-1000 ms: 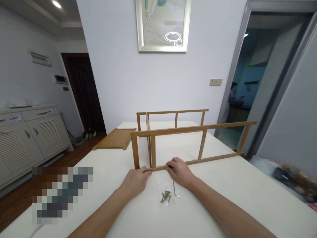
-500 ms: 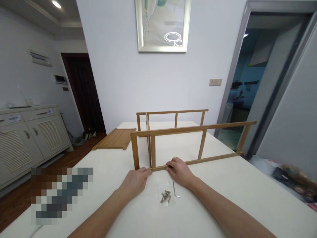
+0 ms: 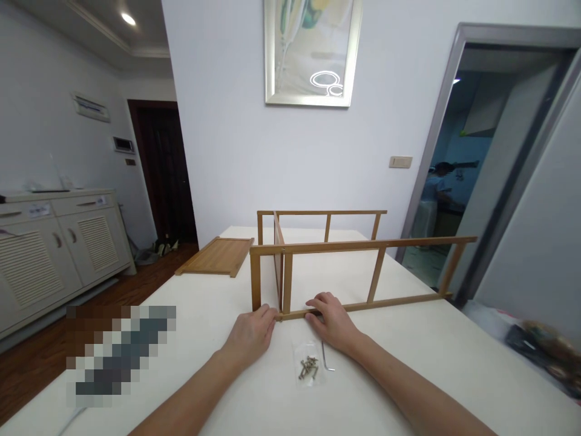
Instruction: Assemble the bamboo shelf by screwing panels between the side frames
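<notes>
A wooden frame (image 3: 336,246) of slender brown bars lies on its side on the white table, its two ladder-like sides joined by a board (image 3: 278,266) near the left end. My left hand (image 3: 254,332) is closed at the lower near rail, fingers pinched near the joint. Farther right along that rail, my right hand (image 3: 334,321) grips it with the thumb in front and the fingers over it. Between my forearms lies a clear plastic bag (image 3: 298,350) with several screws (image 3: 309,366). An L-shaped hex key (image 3: 325,363) rests to its right.
A slatted wooden panel (image 3: 218,255) lies flat at the table's left back. On the left of the table (image 3: 204,418) is a blurred-out object (image 3: 127,351) with a cable. The wall stands behind. A person (image 3: 433,194) is visible through the doorway at right.
The view has shifted, so everything sits slightly lower and further right. My left fingers are more curled at the rail's joint. My right fingers have lifted slightly and spread on the rail.
</notes>
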The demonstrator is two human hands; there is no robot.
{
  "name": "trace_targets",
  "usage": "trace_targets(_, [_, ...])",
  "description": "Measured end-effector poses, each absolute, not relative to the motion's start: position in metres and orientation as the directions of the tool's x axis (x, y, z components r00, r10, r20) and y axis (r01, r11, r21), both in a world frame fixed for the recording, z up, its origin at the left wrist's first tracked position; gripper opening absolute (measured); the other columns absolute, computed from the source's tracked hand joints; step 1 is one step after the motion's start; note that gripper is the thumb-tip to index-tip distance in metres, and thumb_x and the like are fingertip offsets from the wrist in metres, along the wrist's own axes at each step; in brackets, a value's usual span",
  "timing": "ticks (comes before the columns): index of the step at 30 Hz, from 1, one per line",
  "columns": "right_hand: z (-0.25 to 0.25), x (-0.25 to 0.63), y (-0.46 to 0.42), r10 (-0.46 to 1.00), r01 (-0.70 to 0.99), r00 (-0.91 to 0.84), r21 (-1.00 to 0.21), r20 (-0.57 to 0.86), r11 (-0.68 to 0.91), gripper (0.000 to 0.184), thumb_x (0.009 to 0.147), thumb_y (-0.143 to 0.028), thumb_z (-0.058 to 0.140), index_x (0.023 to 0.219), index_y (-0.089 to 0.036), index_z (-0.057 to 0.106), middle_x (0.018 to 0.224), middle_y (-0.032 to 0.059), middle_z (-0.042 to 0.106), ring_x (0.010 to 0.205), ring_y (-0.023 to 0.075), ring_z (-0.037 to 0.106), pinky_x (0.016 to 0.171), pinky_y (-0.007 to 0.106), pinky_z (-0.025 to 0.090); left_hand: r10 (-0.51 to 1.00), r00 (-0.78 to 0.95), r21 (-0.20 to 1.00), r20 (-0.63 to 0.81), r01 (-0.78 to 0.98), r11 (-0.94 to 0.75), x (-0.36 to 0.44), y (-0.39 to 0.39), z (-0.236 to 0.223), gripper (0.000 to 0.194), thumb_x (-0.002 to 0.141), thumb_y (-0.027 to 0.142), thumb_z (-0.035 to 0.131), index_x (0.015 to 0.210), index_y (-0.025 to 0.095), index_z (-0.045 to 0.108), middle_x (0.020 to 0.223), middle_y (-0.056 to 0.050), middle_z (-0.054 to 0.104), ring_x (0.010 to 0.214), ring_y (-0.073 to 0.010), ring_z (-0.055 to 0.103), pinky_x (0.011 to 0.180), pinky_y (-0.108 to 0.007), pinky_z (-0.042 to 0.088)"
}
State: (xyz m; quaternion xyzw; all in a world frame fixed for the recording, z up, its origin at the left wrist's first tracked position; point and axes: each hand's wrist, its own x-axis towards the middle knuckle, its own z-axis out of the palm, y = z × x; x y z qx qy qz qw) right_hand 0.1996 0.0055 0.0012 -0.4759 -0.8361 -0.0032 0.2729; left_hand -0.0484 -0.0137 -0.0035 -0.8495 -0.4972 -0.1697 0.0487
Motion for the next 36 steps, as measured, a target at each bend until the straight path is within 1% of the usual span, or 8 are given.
trace_targets(6, [0.016, 0.167, 0.014, 0.83, 0.792, -0.419, -0.298, 0.37, 0.532, 0.026, 0.084, -0.029, 0.062, 0.108, -0.021, 0.067, 0.103, 0.0081, 0.064, 0.098, 0.0225, 0.053, 0.086, 0.035, 0.04, 0.905, 0.348, 0.144, 0.244, 0.91, -0.389, -0.037, -0.01, -0.003, 0.039, 0.093, 0.018, 0.038, 0.132, 0.018, 0.044, 0.123, -0.012, 0.06, 0.097, -0.0204, 0.064, 0.079, -0.032, 0.05])
trace_targets(9, [0.016, 0.148, 0.02, 0.866, 0.827, -0.412, -0.282, 0.283, 0.486, 0.018, 0.079, -0.028, 0.065, 0.094, -0.02, 0.07, 0.098, 0.0076, 0.065, 0.093, 0.0225, 0.054, 0.08, 0.033, 0.039, 0.924, 0.328, 0.149, 0.195, 0.922, -0.358, -0.033, -0.007, -0.004, 0.037, 0.094, 0.016, 0.036, 0.128, 0.018, 0.05, 0.118, -0.012, 0.063, 0.098, -0.0215, 0.065, 0.08, -0.032, 0.049])
trace_targets(12, [0.01, 0.138, 0.023, 0.877, 0.845, -0.403, -0.263, 0.259, 0.466, 0.004, 0.077, -0.02, 0.064, 0.079, -0.018, 0.066, 0.087, 0.0064, 0.064, 0.086, 0.0213, 0.054, 0.073, 0.031, 0.036, 0.924, 0.335, 0.132, 0.185, 0.923, -0.361, -0.031, -0.005, -0.005, 0.036, 0.093, 0.012, 0.032, 0.118, 0.019, 0.057, 0.113, -0.01, 0.064, 0.094, -0.0205, 0.066, 0.076, -0.031, 0.049])
trace_targets(16, [0.002, 0.136, 0.023, 0.876, 0.839, -0.404, -0.274, 0.264, 0.47, 0.004, 0.08, -0.016, 0.059, 0.078, -0.018, 0.061, 0.087, 0.0048, 0.063, 0.085, 0.0192, 0.053, 0.071, 0.029, 0.033, 0.937, 0.305, 0.129, 0.173, 0.936, -0.328, -0.03, -0.004, -0.005, 0.034, 0.093, 0.011, 0.032, 0.111, 0.021, 0.059, 0.107, -0.007, 0.061, 0.086, -0.0175, 0.066, 0.07, -0.028, 0.048])
trace_targets(21, [-0.001, 0.14, 0.019, 0.863, 0.824, -0.419, -0.281, 0.282, 0.492, 0.002, 0.084, -0.017, 0.057, 0.082, -0.018, 0.058, 0.092, 0.0046, 0.062, 0.09, 0.0191, 0.05, 0.077, 0.031, 0.032, 0.94, 0.291, 0.134, 0.177, 0.939, -0.316, -0.03, -0.003, -0.007, 0.032, 0.095, 0.013, 0.031, 0.106, 0.022, 0.06, 0.102, -0.005, 0.059, 0.082, -0.0158, 0.065, 0.067, -0.026, 0.046])
trace_targets(25, [0.001, 0.142, 0.009, 0.841, 0.839, -0.351, -0.261, 0.413, 0.478, 0.01, 0.082, -0.018, 0.058, 0.092, -0.019, 0.056, 0.095, 0.0065, 0.06, 0.091, 0.0215, 0.049, 0.078, 0.033, 0.032, 0.931, 0.301, 0.149, 0.209, 0.931, -0.334, -0.031, -0.004, -0.009, 0.033, 0.096, 0.014, 0.03, 0.109, 0.024, 0.059, 0.102, -0.005, 0.058, 0.082, -0.016, 0.064, 0.067, -0.027, 0.045])
trace_targets(29, [0.003, 0.139, -0.002, 0.798, 0.87, -0.313, -0.181, 0.515, 0.458, 0.003, 0.083, -0.016, 0.053, 0.085, -0.019, 0.052, 0.09, 0.0079, 0.058, 0.086, 0.0221, 0.048, 0.076, 0.034, 0.032, 0.933, 0.294, 0.137, 0.207, 0.936, -0.325, -0.03, -0.006, -0.007, 0.033, 0.096, 0.014, 0.031, 0.113, 0.024, 0.058, 0.104, -0.005, 0.058, 0.085, -0.0155, 0.064, 0.069, -0.026, 0.045])
trace_targets(36, [0.0, 0.128, -0.007, 0.752, 0.838, -0.465, -0.042, 0.467, 0.544, 0.005, 0.088, -0.022, 0.053, 0.086, -0.018, 0.056, 0.088, 0.0078, 0.059, 0.083, 0.0213, 0.05, 0.073, 0.034, 0.032, 0.928, 0.304, 0.135, 0.217, 0.932, -0.337, -0.031, -0.006, -0.006, 0.034, 0.096, 0.015, 0.031, 0.119, 0.024, 0.055, 0.105, -0.005, 0.057, 0.084, -0.0161, 0.065, 0.068, -0.026, 0.046])
